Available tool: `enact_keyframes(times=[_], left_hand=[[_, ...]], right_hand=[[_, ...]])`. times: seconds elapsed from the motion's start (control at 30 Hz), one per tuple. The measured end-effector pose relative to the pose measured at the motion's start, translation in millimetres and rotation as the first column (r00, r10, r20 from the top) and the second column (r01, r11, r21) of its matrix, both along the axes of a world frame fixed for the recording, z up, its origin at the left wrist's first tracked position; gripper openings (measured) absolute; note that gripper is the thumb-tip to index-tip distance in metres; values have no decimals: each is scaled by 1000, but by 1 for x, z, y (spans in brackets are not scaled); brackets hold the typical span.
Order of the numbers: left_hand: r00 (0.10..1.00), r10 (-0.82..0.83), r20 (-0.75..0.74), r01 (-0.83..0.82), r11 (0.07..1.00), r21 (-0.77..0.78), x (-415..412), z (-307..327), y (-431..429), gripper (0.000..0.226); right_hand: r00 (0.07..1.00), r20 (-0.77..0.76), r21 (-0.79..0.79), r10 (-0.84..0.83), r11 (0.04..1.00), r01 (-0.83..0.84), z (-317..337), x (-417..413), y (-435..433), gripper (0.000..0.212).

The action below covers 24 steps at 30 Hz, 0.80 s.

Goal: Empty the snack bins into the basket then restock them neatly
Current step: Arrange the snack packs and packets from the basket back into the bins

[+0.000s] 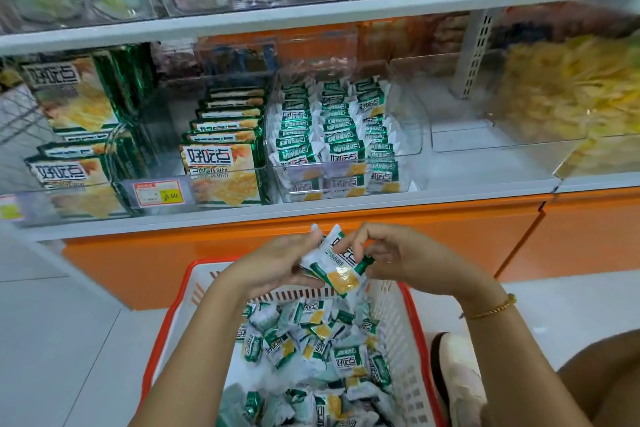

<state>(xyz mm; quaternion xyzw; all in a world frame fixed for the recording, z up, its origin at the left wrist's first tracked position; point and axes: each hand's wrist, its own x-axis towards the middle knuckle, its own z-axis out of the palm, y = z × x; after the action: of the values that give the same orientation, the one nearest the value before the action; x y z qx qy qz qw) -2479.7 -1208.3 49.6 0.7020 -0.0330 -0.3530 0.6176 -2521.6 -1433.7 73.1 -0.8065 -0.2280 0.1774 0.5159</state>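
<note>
while a small stack of packets (337,263) is gripped in the left hand (277,263) and pinched at its upper edge by the right hand (405,260), it is held above the far end of the red basket (410,302), well short of the clear bin (414,121) on the shelf. the bin is partly lined with upright rows of packets (332,121), and many loose packets (311,340) are left in the basket. several risks can be judged from this. the wrappers look glossy, so one could be squeezed out as the stack is squared up and be dropped into the basket or onto the floor. if the stack is carried over unaligned, the neat rows could be knocked askew when it is pushed in. mixed facings may also be introduced, since the print on the held packets is seen turned sideways.
</note>
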Motion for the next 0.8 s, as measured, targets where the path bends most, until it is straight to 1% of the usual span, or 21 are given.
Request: enact_keyframes(times=[0.03, 0.07, 0.13, 0.2, 0.3, 0.37, 0.43, 0.5, 0.53, 0.57, 0.63, 0.7, 0.77, 0.8], left_hand=[[998, -56, 39, 55, 998, 31, -1, 3, -1, 72], [994, -93, 64, 90, 995, 49, -3, 6, -2, 62], [987, -112, 112, 103, 991, 82, -5, 12, -6, 40], [980, -96, 176, 80, 992, 95, -5, 13, -10, 31], [970, -45, 240, 34, 998, 50, -3, 20, -15, 34], [937, -33, 348, 9, 998, 70, 0, 29, -18, 31], [888, -15, 459, -33, 995, 98, 6, 44, -20, 32], [824, 19, 566, -90, 991, 97, 16, 59, -24, 53], [785, 47, 618, -134, 986, 96, 24, 65, -26, 63], [744, 90, 662, -188, 979, 78, 30, 72, -29, 69], [663, 169, 729, -279, 960, 32, 46, 86, -36, 67], [607, 206, 768, -302, 953, -17, 63, 99, -44, 65], [584, 189, 790, -293, 956, -12, 79, 105, -51, 59], [570, 136, 810, -297, 954, 49, 86, 104, -52, 61]], right_hand=[[999, 47, -50, -11, 999, 13, 3, -1, 1, 32], [995, 101, -94, -19, 995, 28, 7, -2, 3, 36], [983, 179, -137, -26, 989, 51, 14, -4, 9, 40], [981, 192, -128, -32, 990, 57, 18, -5, 13, 35], [984, 166, -50, -64, 996, 73, 24, -1, 12, 32], [988, 120, -20, -102, 994, 105, 31, 9, 11, 45], [987, 108, -103, -117, 986, 129, 43, 26, 11, 61], [984, 154, -205, -94, 971, 125, 62, 45, 11, 71], [979, 183, -250, -88, 959, 133, 74, 54, 11, 71], [974, 210, -286, -85, 947, 144, 87, 63, 10, 69], [967, 248, -331, -67, 932, 149, 113, 79, 8, 58], [964, 262, -347, -54, 926, 146, 135, 96, 4, 47], [955, 277, -375, -106, 903, 209, 148, 116, -4, 46], [939, 310, -411, -147, 870, 272, 152, 128, -10, 47]])
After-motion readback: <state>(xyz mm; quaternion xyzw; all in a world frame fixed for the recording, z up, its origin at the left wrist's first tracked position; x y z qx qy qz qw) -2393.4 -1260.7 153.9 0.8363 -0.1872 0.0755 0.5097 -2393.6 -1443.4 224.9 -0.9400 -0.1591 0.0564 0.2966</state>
